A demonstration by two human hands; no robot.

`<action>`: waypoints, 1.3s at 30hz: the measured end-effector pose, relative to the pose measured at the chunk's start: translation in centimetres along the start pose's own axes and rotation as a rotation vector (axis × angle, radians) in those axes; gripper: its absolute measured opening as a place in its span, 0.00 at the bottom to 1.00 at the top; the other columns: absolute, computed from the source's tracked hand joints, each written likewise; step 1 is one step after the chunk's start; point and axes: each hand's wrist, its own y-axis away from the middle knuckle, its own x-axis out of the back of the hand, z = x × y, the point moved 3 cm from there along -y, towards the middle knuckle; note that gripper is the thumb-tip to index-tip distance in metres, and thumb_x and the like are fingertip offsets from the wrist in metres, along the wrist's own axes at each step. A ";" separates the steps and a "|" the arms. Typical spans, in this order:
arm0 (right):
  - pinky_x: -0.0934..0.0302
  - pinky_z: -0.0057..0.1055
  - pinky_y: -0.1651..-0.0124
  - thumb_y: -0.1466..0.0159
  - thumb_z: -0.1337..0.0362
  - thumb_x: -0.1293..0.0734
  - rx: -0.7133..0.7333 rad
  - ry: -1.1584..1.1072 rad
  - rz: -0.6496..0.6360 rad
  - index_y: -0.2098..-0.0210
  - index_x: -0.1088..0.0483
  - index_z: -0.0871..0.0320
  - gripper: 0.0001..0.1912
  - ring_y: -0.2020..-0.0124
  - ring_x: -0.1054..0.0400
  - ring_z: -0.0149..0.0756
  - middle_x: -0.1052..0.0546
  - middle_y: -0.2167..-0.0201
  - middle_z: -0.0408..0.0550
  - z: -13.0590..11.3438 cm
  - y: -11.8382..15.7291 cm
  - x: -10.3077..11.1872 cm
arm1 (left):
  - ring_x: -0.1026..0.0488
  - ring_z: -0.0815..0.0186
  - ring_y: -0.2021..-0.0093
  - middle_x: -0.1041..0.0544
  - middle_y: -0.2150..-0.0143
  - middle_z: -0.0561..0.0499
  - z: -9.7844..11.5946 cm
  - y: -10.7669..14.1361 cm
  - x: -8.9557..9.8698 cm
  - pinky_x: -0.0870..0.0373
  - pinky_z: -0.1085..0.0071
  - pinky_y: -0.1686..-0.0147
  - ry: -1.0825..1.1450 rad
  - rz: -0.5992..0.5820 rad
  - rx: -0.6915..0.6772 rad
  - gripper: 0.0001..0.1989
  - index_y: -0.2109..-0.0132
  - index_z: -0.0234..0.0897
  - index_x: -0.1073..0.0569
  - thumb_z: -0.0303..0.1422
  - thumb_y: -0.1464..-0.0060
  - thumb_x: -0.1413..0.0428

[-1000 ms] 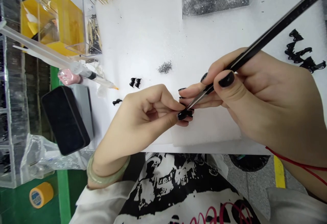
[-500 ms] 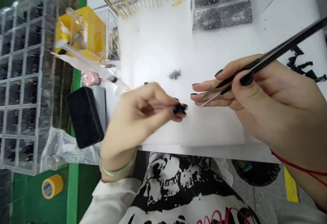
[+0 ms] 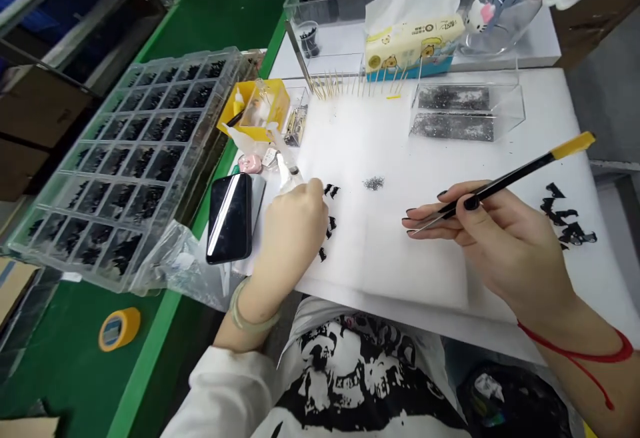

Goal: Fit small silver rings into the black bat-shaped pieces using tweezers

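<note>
My right hand (image 3: 515, 251) grips tweezers (image 3: 515, 175) with a dark shaft and a yellow rear end. Their metal tips point left over the white work pad (image 3: 380, 251), touching no piece. Over the pad's left side is my left hand (image 3: 295, 225), seen from the back with its fingers curled under. What it holds, if anything, is hidden. Small black pieces (image 3: 331, 227) lie in a column just right of that hand. A small patch of silvery grains (image 3: 373, 183) sits between the two hands, farther back.
Left of the pad are a phone (image 3: 229, 218), a syringe (image 3: 287, 158), a yellow box (image 3: 257, 108) and a compartment case (image 3: 130, 158) of black pieces. Thin sticks (image 3: 345, 85) stand at the back, near a clear box (image 3: 455, 118). More black pieces (image 3: 567, 218) lie far right.
My left hand, which held a small black piece by the tweezer tips, has moved left and turned knuckles up. My right hand keeps the tweezers. The head view has shifted, showing more behind.
</note>
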 end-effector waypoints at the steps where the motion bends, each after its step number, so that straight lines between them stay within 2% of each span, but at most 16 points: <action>1: 0.13 0.40 0.55 0.27 0.51 0.26 0.004 0.005 -0.001 0.58 0.22 0.49 0.10 0.59 0.12 0.47 0.11 0.61 0.48 0.0 0.0 0.0 | 0.23 0.59 0.74 0.20 0.72 0.47 0.2 -0.3 -0.6 0.33 0.66 0.71 -0.040 -0.053 -0.002 0.10 0.66 0.36 0.23 0.18 0.42 0.43; 3: 0.13 0.40 0.56 0.27 0.50 0.26 0.013 0.014 0.003 0.58 0.22 0.49 0.10 0.59 0.12 0.47 0.11 0.61 0.48 0.1 -0.1 -0.1 | 0.24 0.62 0.72 0.20 0.70 0.49 0.4 -0.7 -1.4 0.29 0.67 0.69 -0.095 -0.135 0.000 0.08 0.63 0.34 0.22 0.19 0.37 0.42; 6: 0.13 0.40 0.57 0.28 0.49 0.25 0.021 0.024 0.019 0.59 0.21 0.49 0.11 0.59 0.12 0.47 0.11 0.62 0.48 0.1 -0.3 0.0 | 0.23 0.64 0.69 0.20 0.66 0.52 0.3 -0.6 -1.5 0.23 0.66 0.64 -0.115 -0.193 -0.002 0.03 0.54 0.33 0.20 0.25 0.31 0.39; 10: 0.13 0.42 0.58 0.30 0.49 0.24 0.027 0.038 0.034 0.59 0.21 0.49 0.12 0.60 0.13 0.48 0.11 0.63 0.49 0.0 -0.5 0.1 | 0.17 0.58 0.65 0.14 0.60 0.46 -1.0 0.6 -0.5 0.22 0.62 0.61 -0.059 -0.182 -0.026 0.17 0.38 0.37 0.20 0.25 0.30 0.42; 12: 0.14 0.45 0.58 0.30 0.48 0.24 0.028 0.042 0.037 0.60 0.21 0.49 0.12 0.60 0.13 0.49 0.11 0.63 0.50 0.0 -0.5 0.1 | 0.16 0.57 0.61 0.13 0.55 0.43 -2.3 1.3 0.0 0.21 0.61 0.58 -0.037 -0.156 -0.013 0.21 0.35 0.39 0.21 0.23 0.30 0.44; 15: 0.14 0.47 0.57 0.31 0.47 0.23 0.029 0.049 0.036 0.59 0.21 0.49 0.13 0.60 0.13 0.50 0.12 0.63 0.51 0.1 -0.4 0.1 | 0.16 0.58 0.57 0.14 0.50 0.43 -4.5 2.1 0.2 0.18 0.59 0.53 -0.039 -0.121 0.039 0.17 0.37 0.36 0.21 0.24 0.28 0.45; 19: 0.14 0.48 0.58 0.33 0.46 0.22 0.023 0.061 0.019 0.60 0.22 0.50 0.15 0.61 0.13 0.51 0.12 0.64 0.50 0.4 -0.5 -0.1 | 0.17 0.59 0.54 0.17 0.51 0.46 -5.8 2.5 -0.9 0.16 0.57 0.50 -0.036 -0.144 0.050 0.12 0.41 0.34 0.21 0.32 0.27 0.38; 24: 0.14 0.50 0.58 0.36 0.43 0.21 0.008 0.082 0.001 0.62 0.22 0.50 0.19 0.62 0.13 0.51 0.12 0.65 0.50 0.6 -0.8 -0.2 | 0.17 0.59 0.52 0.18 0.49 0.46 -5.8 1.9 -2.2 0.16 0.57 0.50 0.013 -0.180 0.033 0.10 0.47 0.34 0.20 0.36 0.27 0.37; 29: 0.14 0.52 0.58 0.34 0.43 0.21 -0.014 0.102 -0.019 0.61 0.22 0.52 0.19 0.62 0.13 0.51 0.12 0.65 0.52 0.7 -0.7 -0.2 | 0.18 0.60 0.54 0.18 0.53 0.47 -6.4 1.2 -2.2 0.16 0.57 0.50 0.117 -0.169 0.020 0.10 0.51 0.34 0.20 0.37 0.27 0.36; 39: 0.14 0.48 0.60 0.34 0.45 0.22 0.007 0.113 0.001 0.61 0.22 0.51 0.17 0.63 0.14 0.49 0.12 0.65 0.51 0.9 -0.7 -0.1 | 0.17 0.59 0.53 0.17 0.51 0.46 -4.8 0.2 -3.1 0.16 0.56 0.48 0.277 -0.115 -0.014 0.10 0.47 0.34 0.20 0.37 0.27 0.37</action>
